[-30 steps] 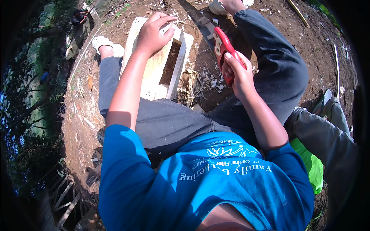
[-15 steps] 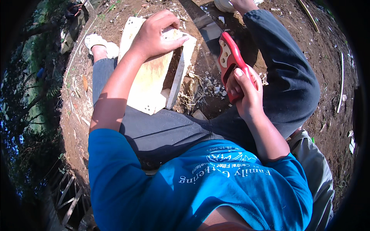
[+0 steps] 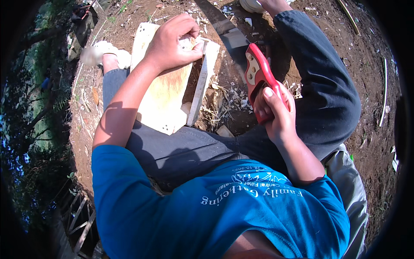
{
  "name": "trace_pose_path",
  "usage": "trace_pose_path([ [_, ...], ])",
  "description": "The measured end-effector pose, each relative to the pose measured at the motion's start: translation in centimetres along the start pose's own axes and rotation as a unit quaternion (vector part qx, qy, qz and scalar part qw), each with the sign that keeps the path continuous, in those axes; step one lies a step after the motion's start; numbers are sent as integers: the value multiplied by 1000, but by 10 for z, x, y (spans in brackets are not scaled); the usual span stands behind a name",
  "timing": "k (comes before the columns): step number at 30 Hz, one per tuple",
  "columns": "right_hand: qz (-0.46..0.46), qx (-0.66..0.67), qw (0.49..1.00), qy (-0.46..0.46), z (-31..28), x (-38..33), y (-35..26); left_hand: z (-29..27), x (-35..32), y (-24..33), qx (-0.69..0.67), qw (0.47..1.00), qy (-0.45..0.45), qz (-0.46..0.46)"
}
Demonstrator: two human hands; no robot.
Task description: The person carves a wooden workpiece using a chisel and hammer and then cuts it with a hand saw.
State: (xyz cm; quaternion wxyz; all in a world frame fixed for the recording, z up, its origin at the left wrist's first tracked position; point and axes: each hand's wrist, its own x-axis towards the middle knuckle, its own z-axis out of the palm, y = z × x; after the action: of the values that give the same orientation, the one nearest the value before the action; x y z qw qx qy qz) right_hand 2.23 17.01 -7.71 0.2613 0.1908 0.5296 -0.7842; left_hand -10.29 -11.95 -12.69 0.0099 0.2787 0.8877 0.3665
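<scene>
My right hand (image 3: 277, 105) is closed round the red handle of a handsaw (image 3: 257, 71). Its grey blade points away and to the left, passing beyond the far right of a wooden box (image 3: 166, 103). The box is of pale boards with dark nail heads at the corners, and its near end rests by my thigh. My left hand (image 3: 177, 43) is closed over the far end of the box, with curled fingers and the thumb near the narrow side board (image 3: 202, 84). Some of its fingertips are hidden.
Wood chips and shavings (image 3: 235, 97) lie on the brown soil between my legs. My bent right leg (image 3: 319, 82) stands close beside the saw handle. A thin pale stick (image 3: 383, 93) lies to the far right. Dark greenery (image 3: 34, 99) borders the left.
The saw and my right hand have shifted slightly nearer. My left thumb has drawn in a little over the box edge, and my left forearm has moved slightly left.
</scene>
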Motion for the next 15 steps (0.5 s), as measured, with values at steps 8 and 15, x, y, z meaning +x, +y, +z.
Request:
trace_pose_path([
  [8, 10, -1, 1000, 7, 3, -2, 1, 0, -2, 5, -17, 1000, 8, -13],
  [15, -8, -28, 1000, 9, 4, -4, 1, -2, -5, 2, 51, 999, 8, 3],
])
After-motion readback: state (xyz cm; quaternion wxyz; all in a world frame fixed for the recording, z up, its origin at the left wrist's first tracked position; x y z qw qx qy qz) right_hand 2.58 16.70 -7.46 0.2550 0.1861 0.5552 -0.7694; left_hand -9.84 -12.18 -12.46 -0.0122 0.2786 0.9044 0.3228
